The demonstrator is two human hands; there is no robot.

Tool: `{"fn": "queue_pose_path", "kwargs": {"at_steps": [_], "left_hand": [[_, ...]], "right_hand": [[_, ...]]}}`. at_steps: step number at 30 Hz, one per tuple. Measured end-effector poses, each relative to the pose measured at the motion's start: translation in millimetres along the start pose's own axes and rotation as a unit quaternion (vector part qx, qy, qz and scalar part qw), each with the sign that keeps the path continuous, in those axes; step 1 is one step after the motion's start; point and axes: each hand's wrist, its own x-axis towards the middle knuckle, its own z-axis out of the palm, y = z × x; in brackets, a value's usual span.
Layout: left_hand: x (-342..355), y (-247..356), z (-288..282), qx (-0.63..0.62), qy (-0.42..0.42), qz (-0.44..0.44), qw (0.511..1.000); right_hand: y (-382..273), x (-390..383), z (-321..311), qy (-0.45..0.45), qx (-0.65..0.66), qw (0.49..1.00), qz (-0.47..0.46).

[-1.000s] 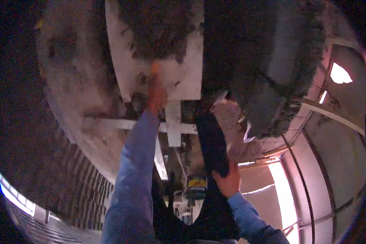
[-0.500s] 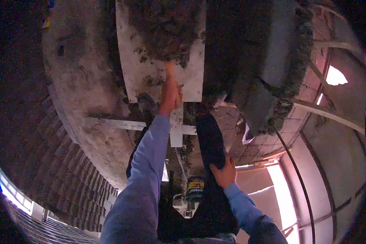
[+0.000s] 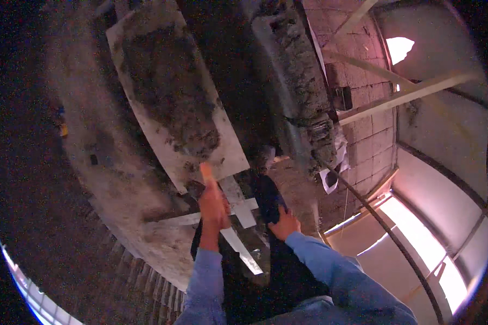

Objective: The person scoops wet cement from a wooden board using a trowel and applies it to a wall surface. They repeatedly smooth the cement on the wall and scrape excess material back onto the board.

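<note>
My left hand (image 3: 214,203) is blurred at the near end of a long pale board (image 3: 230,149) covered with dark, rough, mortar-like material (image 3: 168,92). An orange, finger-like streak reaches from it onto the board; I cannot tell whether that is fingers or something held. My right hand (image 3: 283,222) rests on my dark-trousered right leg (image 3: 268,192), fingers apart and bent over it. Pale crossed strips of wood (image 3: 238,211) lie beneath the board's near end, between my legs.
Right of the board is a long, rough grey ledge (image 3: 293,92) with a dark cable (image 3: 363,200) running from it. Beyond are a block wall (image 3: 363,151), slanting timbers (image 3: 396,97) and pale panels with bright openings. Rows of blocks (image 3: 146,276) curve along the lower left.
My view has swung round, so the board now slants and shows more of its length. Both hands appear closer together; the left sits lower in the picture, the right slightly higher.
</note>
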Motion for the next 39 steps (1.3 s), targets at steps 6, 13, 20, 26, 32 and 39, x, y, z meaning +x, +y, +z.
{"fn": "queue_pose_path", "kwargs": {"at_steps": [6,13,20,26,32,39], "left_hand": [[-18,87,116,-0.092,-0.119,-0.039,0.988],[10,207,272,0.053,-0.073,0.037,0.995],[6,186,324,0.242,0.042,0.233,0.941],[2,189,339,0.184,0.045,0.238,0.953],[17,185,347,0.221,0.061,0.246,0.942],[-27,176,343,0.144,0.008,0.194,0.97]], "right_hand": [[5,4,1,-0.044,0.015,0.998,0.034],[18,8,20,-0.053,0.068,0.996,0.038],[31,10,26,-0.035,0.083,0.995,0.05],[32,20,23,-0.062,0.108,0.99,0.067],[23,23,23,-0.073,0.084,0.992,0.055],[30,28,33,-0.07,0.058,0.994,0.057]]}}
